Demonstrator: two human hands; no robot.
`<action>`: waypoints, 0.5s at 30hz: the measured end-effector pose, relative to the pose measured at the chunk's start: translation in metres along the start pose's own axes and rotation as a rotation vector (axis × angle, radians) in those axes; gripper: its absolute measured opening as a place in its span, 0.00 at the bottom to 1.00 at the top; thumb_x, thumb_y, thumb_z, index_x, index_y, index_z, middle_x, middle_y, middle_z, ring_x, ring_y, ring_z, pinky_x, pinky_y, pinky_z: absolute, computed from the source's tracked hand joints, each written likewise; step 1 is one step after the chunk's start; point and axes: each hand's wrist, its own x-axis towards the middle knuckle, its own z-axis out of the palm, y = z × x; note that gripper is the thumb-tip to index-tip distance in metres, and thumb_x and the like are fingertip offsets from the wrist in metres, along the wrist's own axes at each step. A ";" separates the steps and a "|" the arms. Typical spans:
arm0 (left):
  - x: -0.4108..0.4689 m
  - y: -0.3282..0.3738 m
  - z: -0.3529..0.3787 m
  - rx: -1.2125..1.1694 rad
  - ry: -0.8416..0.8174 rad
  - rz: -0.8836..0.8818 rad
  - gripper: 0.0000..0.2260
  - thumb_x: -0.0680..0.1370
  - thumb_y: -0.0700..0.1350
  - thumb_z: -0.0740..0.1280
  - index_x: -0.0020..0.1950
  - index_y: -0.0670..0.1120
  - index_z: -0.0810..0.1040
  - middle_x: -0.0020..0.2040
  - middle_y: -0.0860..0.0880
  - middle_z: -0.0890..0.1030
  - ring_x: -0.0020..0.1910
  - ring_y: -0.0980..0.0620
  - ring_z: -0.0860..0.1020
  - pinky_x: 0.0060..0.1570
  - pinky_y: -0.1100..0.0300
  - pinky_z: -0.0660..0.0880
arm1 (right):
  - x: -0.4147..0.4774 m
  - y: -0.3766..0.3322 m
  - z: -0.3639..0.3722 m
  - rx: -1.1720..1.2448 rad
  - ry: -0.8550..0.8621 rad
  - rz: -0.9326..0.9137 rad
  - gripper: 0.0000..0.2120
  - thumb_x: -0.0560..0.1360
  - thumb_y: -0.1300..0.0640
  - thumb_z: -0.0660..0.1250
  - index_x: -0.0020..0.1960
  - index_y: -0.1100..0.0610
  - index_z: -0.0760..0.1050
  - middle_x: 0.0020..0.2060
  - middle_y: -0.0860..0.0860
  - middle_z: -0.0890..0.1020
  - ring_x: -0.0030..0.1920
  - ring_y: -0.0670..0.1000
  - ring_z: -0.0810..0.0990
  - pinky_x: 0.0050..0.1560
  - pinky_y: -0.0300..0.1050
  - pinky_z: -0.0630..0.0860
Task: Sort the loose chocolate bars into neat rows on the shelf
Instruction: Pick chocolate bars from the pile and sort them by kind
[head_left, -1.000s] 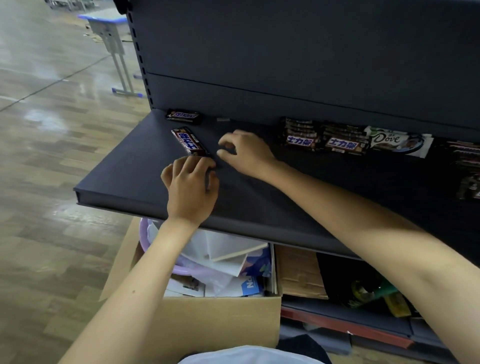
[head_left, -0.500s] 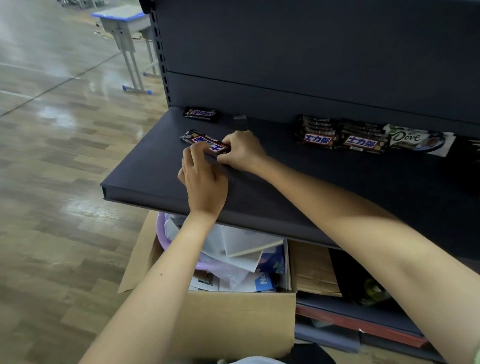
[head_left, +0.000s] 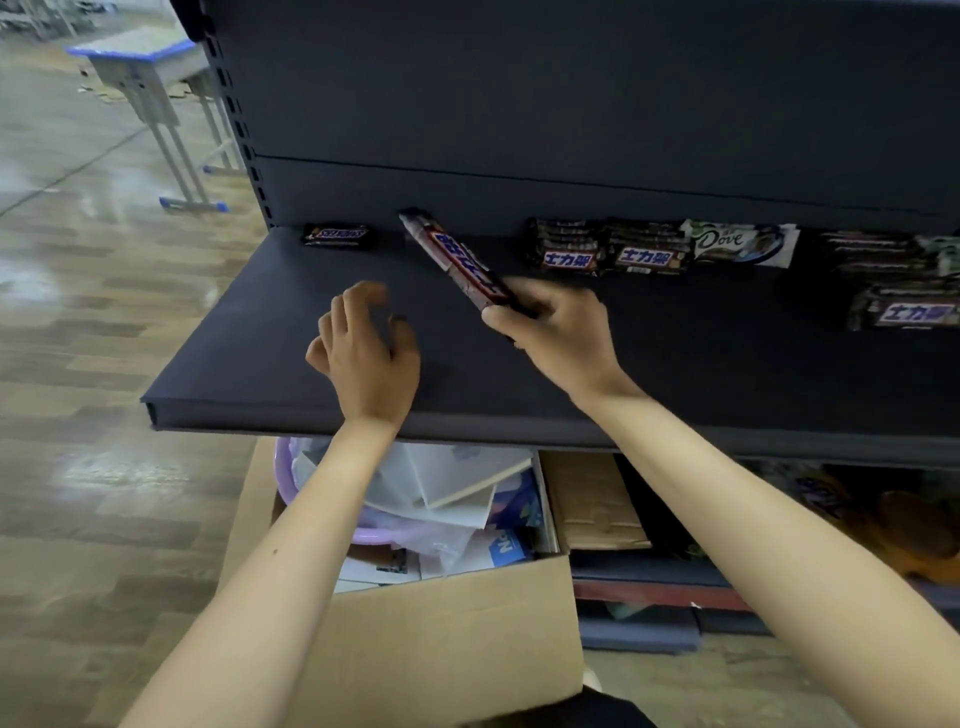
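- Lifted off the shelf (head_left: 249, 343) since half a second ago, the long chocolate bar (head_left: 457, 260) is now slanting up and away from the right grip (head_left: 561, 332), which is pinching its near end.
- The left grip (head_left: 369, 358) has let go and is hovering just left of the right grip (fingers spread, holding nothing).
- Beyond the left grip, a small bar (head_left: 336, 235) is lying at the shelf's back.
- Beyond and to the right of the right grip, stacked bars (head_left: 569, 249) and a Dove bar (head_left: 743, 244) are sitting in a row.
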 end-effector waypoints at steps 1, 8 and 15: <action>-0.003 0.003 0.000 -0.026 -0.019 -0.019 0.17 0.69 0.42 0.56 0.56 0.43 0.74 0.54 0.48 0.77 0.56 0.46 0.72 0.51 0.57 0.57 | -0.006 -0.003 -0.003 0.225 -0.014 0.144 0.03 0.72 0.57 0.69 0.44 0.54 0.81 0.35 0.46 0.81 0.32 0.42 0.76 0.36 0.34 0.73; -0.037 0.031 -0.003 -0.469 -0.312 -0.147 0.10 0.77 0.35 0.58 0.47 0.49 0.73 0.40 0.58 0.77 0.37 0.66 0.74 0.37 0.73 0.68 | -0.035 0.005 -0.019 1.582 -0.235 0.768 0.22 0.55 0.63 0.78 0.47 0.69 0.80 0.40 0.59 0.82 0.23 0.46 0.73 0.26 0.34 0.73; -0.038 0.048 -0.010 -0.537 -0.444 -0.218 0.08 0.79 0.42 0.58 0.48 0.54 0.75 0.42 0.57 0.79 0.43 0.60 0.78 0.41 0.72 0.71 | -0.053 0.016 -0.025 1.492 -0.249 0.665 0.37 0.44 0.64 0.83 0.51 0.67 0.76 0.40 0.61 0.82 0.25 0.47 0.73 0.26 0.36 0.74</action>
